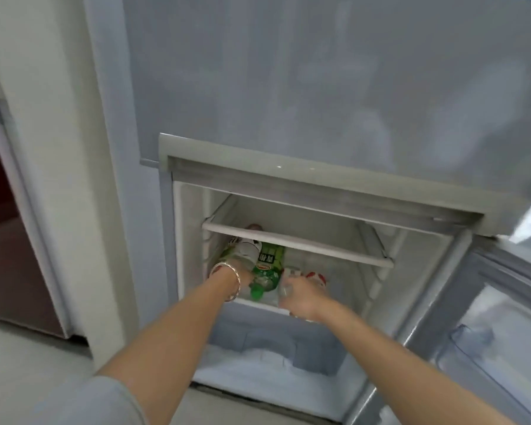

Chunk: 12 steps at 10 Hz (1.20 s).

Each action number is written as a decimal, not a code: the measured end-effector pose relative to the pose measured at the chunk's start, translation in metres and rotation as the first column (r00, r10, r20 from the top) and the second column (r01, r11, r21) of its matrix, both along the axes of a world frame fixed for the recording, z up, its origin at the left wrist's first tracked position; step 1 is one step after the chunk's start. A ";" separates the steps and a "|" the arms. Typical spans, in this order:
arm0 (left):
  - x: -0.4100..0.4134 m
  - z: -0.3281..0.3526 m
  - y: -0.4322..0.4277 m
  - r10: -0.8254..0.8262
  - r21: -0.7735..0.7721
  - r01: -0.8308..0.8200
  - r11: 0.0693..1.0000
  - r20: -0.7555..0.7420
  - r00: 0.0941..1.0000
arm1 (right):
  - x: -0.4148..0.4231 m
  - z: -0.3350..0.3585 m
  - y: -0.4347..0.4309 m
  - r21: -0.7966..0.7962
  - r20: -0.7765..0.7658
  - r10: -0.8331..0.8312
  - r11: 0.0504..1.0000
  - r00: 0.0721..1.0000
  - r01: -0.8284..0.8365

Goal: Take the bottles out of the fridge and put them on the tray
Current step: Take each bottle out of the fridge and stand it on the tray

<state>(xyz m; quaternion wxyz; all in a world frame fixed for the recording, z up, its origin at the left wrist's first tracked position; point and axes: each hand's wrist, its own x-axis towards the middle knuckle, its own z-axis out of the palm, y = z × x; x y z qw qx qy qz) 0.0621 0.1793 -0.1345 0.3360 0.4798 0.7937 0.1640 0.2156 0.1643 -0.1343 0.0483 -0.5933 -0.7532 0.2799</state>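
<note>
my left hand point(242, 273) at pale bottle point(242, 250), grip hidden, cannot tell. my right hand point(301, 294) wraps red-label bottle point(316, 279). likely full, cold, slick plastic; grasp body, not cap.

Home kitchen, by the look. Household fridge point(288, 87), pale grey-blue front: upper part shut, lower compartment open w/ its door point(497, 332) swung to the right. Inside are a white shelf point(304, 243), drinks lying on the level below, incl. a green bottle point(269, 268) and a red-labelled bottle point(316, 279), and a translucent drawer point(273, 348) at the bottom. Fridge sits tight vs a cream wall pillar point(49, 148). Left of that is a dark red-brown panel point(3, 256) w/ metal frame; door or cabinet, can't tell. Pale floor point(22, 363).
</note>
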 end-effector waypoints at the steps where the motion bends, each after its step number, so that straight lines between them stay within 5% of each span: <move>1: 0.002 -0.007 0.012 0.021 0.026 -0.024 0.999 0.085 0.996 | 0.007 -0.017 0.013 -0.029 -0.034 -0.037 0.999 0.999 0.036; 3: 0.005 -0.009 -0.004 -0.081 0.010 0.082 0.997 -0.064 0.995 | 0.010 -0.023 0.013 -0.061 -0.041 -0.009 0.998 0.999 0.006; 5: 0.003 0.027 -0.025 -0.025 0.098 0.013 0.995 0.126 0.992 | 0.010 0.002 -0.009 -0.016 -0.064 0.010 1.000 0.998 -0.011; 8: 0.013 0.137 -0.120 -0.149 0.025 0.162 0.987 -0.271 0.951 | 0.033 0.062 -0.080 -0.048 -0.012 0.119 0.992 0.993 -0.120; 11: 0.127 0.255 -0.200 -0.093 0.313 0.415 0.854 -0.693 0.715 | 0.088 0.133 -0.160 -0.208 -0.196 0.176 0.954 0.965 -0.217; 12: 0.174 0.295 -0.224 -0.055 0.432 0.501 0.750 -0.714 0.698 | 0.129 0.165 -0.186 -0.263 -0.409 0.164 0.921 0.898 -0.288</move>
